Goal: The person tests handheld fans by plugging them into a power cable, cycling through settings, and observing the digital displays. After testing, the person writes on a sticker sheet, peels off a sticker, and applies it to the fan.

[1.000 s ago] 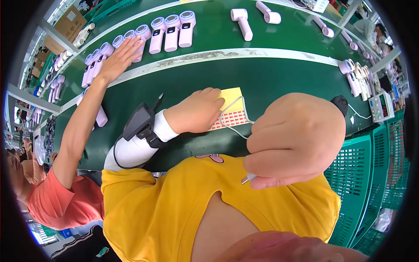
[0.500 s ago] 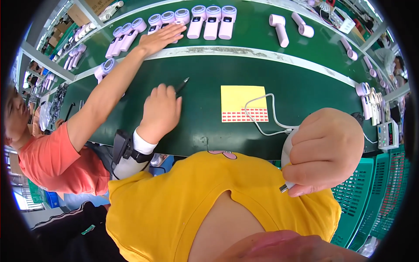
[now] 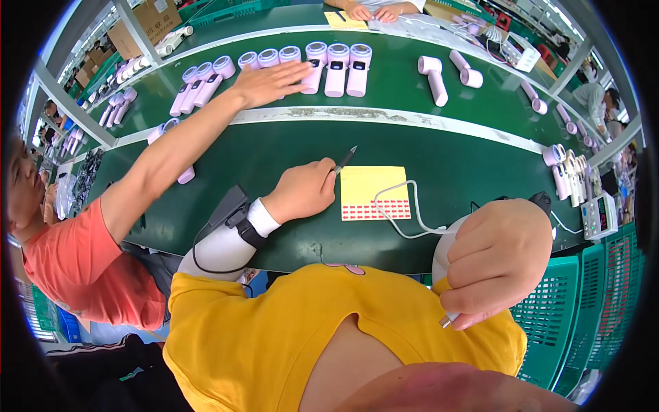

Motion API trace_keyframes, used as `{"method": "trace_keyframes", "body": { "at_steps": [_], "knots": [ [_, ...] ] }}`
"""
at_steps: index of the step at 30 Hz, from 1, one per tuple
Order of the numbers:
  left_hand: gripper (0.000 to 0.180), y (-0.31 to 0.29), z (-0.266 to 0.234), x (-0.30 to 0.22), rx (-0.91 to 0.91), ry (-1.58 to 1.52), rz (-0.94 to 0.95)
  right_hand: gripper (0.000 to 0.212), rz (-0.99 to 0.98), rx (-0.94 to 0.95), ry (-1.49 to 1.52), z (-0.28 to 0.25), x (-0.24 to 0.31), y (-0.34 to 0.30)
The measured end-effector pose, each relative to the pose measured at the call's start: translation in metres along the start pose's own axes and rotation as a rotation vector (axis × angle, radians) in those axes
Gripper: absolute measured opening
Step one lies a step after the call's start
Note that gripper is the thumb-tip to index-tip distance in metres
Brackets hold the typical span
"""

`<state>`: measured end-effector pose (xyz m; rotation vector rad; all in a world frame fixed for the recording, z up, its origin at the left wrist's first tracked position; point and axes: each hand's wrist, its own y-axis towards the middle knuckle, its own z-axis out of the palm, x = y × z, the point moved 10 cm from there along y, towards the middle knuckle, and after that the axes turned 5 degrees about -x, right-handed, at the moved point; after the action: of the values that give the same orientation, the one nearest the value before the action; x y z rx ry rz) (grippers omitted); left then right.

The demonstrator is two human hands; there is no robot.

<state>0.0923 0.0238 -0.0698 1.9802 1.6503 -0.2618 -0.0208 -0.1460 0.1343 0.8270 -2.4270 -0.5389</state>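
Note:
My left hand (image 3: 302, 191) is closed around a dark pen (image 3: 348, 158) above the green bench, left of a yellow sheet (image 3: 373, 183) with rows of small red arrow stickers. The pen's tip points up and away from me. My right hand (image 3: 502, 257) is a loose fist close to my chest, closed on a white cable. The cable's metal plug (image 3: 449, 320) sticks out below the fingers. The rest of the cable (image 3: 414, 199) loops over the sticker sheet. The palm side of my right hand is hidden.
On the raised shelf stand rows of lilac handheld fans (image 3: 335, 79), where a co-worker's hand (image 3: 274, 82) reaches in from the left. Another fan (image 3: 438, 89) lies further right. A small power supply (image 3: 599, 216) and green crates (image 3: 549, 302) are at my right. Opposite, another person's hands (image 3: 374, 12) rest.
My left hand has moved right, toward the sheet, carrying the pen with it. The co-worker's hand has shifted slightly right along the fans. The view has tilted up a little.

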Motion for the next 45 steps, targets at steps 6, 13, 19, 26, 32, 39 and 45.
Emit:
{"method": "trace_keyframes", "body": {
  "at_steps": [6, 13, 19, 26, 32, 39, 45],
  "knots": [
    [0.015, -0.006, -0.004, 0.007, -0.051, -0.062, -0.042, 0.02, 0.041, 0.003, 0.004, 0.002, -0.011, -0.002],
    [0.02, -0.004, -0.004, 0.01, -0.059, -0.089, -0.066, 0.022, 0.087, -0.025, 0.021, 0.005, -0.018, -0.001],
    [0.021, -0.006, -0.006, 0.01, -0.096, -0.109, -0.05, 0.022, 0.084, -0.016, 0.009, 0.005, -0.018, 0.0],
    [0.017, -0.006, -0.009, 0.009, -0.134, -0.132, -0.038, 0.019, 0.065, 0.006, 0.01, 0.005, -0.018, 0.002],
    [0.015, -0.007, -0.008, 0.011, -0.149, -0.124, -0.014, 0.02, 0.075, 0.031, 0.007, 0.004, -0.02, 0.006],
    [0.017, -0.008, -0.007, 0.013, -0.132, -0.125, -0.018, 0.022, 0.081, 0.02, 0.012, 0.004, -0.023, 0.007],
    [0.017, -0.008, -0.007, 0.014, -0.132, -0.117, -0.03, 0.021, 0.081, 0.015, 0.018, 0.004, -0.023, 0.006]
  ]
}}
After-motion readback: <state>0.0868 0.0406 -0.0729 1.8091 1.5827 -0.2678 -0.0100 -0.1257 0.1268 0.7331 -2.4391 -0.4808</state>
